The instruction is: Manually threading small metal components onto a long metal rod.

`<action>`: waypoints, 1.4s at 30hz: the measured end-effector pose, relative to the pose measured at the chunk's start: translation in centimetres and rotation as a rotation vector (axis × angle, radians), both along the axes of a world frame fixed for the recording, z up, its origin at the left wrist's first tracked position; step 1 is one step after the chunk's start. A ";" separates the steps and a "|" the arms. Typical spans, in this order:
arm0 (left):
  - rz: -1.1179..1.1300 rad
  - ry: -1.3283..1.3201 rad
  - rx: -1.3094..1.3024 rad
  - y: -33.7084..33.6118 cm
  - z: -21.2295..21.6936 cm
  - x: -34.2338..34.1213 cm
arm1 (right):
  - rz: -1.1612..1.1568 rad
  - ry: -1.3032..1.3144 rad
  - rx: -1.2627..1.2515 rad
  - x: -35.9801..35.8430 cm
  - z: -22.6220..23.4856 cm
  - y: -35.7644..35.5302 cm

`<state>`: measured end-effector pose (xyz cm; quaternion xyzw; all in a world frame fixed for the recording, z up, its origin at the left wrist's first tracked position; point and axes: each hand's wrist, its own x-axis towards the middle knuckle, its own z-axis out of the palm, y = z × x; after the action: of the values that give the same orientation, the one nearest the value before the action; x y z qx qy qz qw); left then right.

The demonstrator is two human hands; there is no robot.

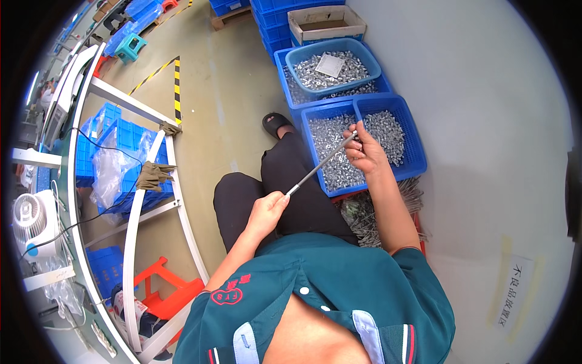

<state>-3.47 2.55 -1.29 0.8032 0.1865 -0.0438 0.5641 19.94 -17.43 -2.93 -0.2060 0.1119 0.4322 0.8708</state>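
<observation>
A thin grey metal rod [324, 162] slants up and to the right across my lap. My left hand [267, 215] is closed around its near end, where a brighter silver tip shows. At the far end my right hand [367, 153] pinches the rod between thumb and fingers; a small silver piece shows there, too small to name. Below my right hand stands a blue divided basket [417, 151], both compartments holding small silver metal fittings. Under my right forearm lies a heap of long thin metal rods [364, 219], partly hidden by the arm.
Behind the basket, a light-blue tub [366, 56] of metal fittings with a white card sits on another blue crate [280, 59]. A cardboard box [327, 26] stands farther back. A white-framed bench [134, 242], red stool [163, 285] and fan [30, 218] are at left; a pale wall rises right.
</observation>
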 end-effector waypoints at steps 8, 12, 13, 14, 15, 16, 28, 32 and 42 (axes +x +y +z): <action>0.017 -0.014 -0.017 -0.4 0.2 -0.3 | 0.087 -0.015 0.036 -0.1 0.3 -0.6; -0.013 0.025 -0.033 -0.2 1.0 -0.4 | 0.117 -0.083 0.038 -0.7 1.5 -0.6; 0.001 0.025 -0.031 0.0 1.4 -0.5 | 0.151 -0.130 0.027 -0.4 1.7 -0.8; -0.013 0.043 -0.010 0.1 1.8 -0.5 | 0.165 -0.161 -0.059 -0.2 2.0 -0.9; -0.031 0.058 0.013 0.3 2.2 -0.4 | 0.208 -0.255 -0.157 0.3 2.1 -1.2; -0.024 0.056 0.015 0.4 2.2 -0.4 | 0.248 -0.350 -0.255 0.7 2.2 -1.4; -0.017 -0.031 -0.218 -0.8 -0.7 1.0 | 0.019 -0.217 -0.035 -0.9 1.5 -0.6; 0.030 -0.021 -0.444 -0.9 -0.6 1.8 | 0.320 -0.532 -0.343 -2.6 2.8 0.5; 0.029 0.003 -0.296 -0.2 0.0 1.1 | 0.152 -0.135 -0.135 -0.9 1.3 -0.4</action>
<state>-2.33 2.40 -1.27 0.7083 0.1906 -0.0640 0.6767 19.08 -17.80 -1.61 -0.3007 0.0658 0.4735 0.8253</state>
